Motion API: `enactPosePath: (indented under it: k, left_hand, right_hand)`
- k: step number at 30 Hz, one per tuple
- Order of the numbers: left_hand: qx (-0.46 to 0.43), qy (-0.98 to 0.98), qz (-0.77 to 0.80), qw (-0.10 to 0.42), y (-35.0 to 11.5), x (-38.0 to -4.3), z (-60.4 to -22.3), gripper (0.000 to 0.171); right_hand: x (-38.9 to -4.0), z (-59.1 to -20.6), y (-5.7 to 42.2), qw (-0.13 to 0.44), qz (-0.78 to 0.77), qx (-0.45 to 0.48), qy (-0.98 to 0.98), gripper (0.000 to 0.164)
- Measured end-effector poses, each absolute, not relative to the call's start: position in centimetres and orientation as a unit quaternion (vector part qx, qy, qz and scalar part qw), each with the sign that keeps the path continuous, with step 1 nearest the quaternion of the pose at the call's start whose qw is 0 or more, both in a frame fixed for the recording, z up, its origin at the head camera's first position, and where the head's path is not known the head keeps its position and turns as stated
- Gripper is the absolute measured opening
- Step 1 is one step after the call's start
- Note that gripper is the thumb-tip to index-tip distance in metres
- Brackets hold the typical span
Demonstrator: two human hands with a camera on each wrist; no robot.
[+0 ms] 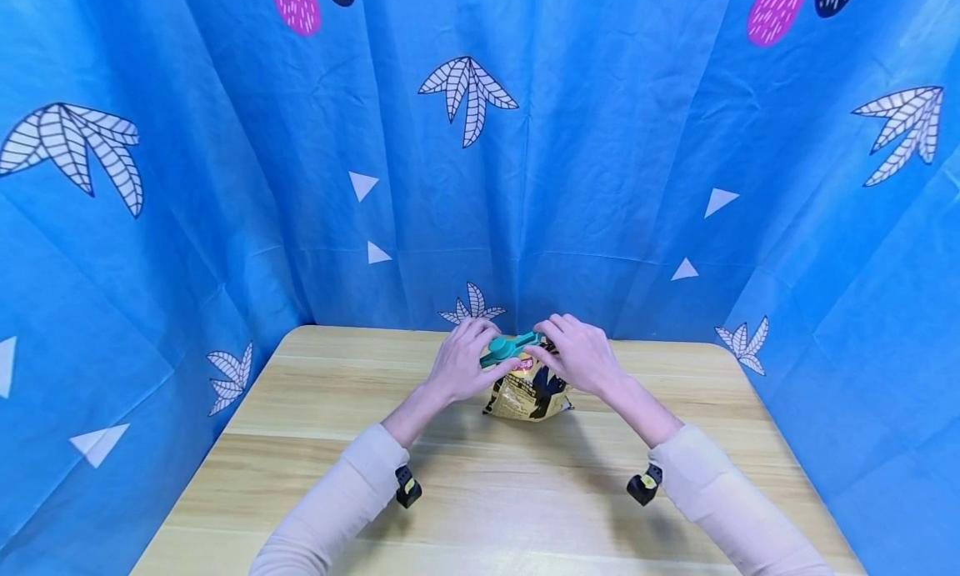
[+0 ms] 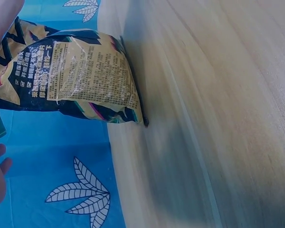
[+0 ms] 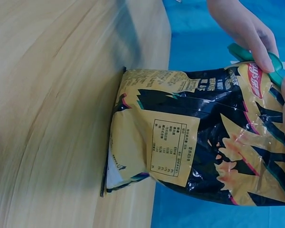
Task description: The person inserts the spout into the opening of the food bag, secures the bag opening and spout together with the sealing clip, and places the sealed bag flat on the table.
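Note:
A gold and black chip bag [image 1: 525, 397] stands upright on the wooden table, its printed back facing me. Across its top lies a green bag clip [image 1: 501, 348] with a round knob. My left hand [image 1: 459, 361] grips the clip's left end, fingers behind and thumb in front. At the other end, my right hand [image 1: 581, 353] pinches the clip and the bag's top edge, its thumb on the front. In the right wrist view, the clip [image 3: 240, 52] runs along the bag's top beside the red logo. The left wrist view shows the bag [image 2: 90, 71] resting on its bottom seam.
The wooden table [image 1: 525, 493] has its far edge just behind the bag. Blue patterned curtains [image 1: 585, 184] hang behind the table and along both sides. Black wrist cameras [image 1: 407, 486] sit at the sleeve cuffs.

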State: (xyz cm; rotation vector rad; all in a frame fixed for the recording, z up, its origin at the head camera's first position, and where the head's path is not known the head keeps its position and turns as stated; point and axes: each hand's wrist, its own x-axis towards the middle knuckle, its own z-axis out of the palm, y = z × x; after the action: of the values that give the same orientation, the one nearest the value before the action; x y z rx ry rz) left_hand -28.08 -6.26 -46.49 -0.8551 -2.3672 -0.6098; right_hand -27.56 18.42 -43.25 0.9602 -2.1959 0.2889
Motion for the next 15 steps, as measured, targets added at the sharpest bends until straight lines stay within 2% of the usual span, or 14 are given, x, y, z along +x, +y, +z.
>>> enactPosePath:
  k: [4,10,15]
  left_hand:
    - [-0.321,-0.878,-0.231,0.270,-6.26,-28.09,-46.38,0.045]
    - [-0.325,-0.879,-0.232,0.260,-6.36,-28.16,-46.30,0.044]
    - [-0.331,-0.877,-0.237,0.253,-6.42,-28.15,-46.12,0.042]
  right_hand:
    - [-27.65,-43.04,18.48,0.346,0.109,0.374,-0.854,0.036]
    - [-27.84,-42.74,18.53,0.319,0.106,0.372,-0.865,0.054]
    - [-28.07,-42.72,18.50,0.307,0.107,0.375,-0.868,0.060]
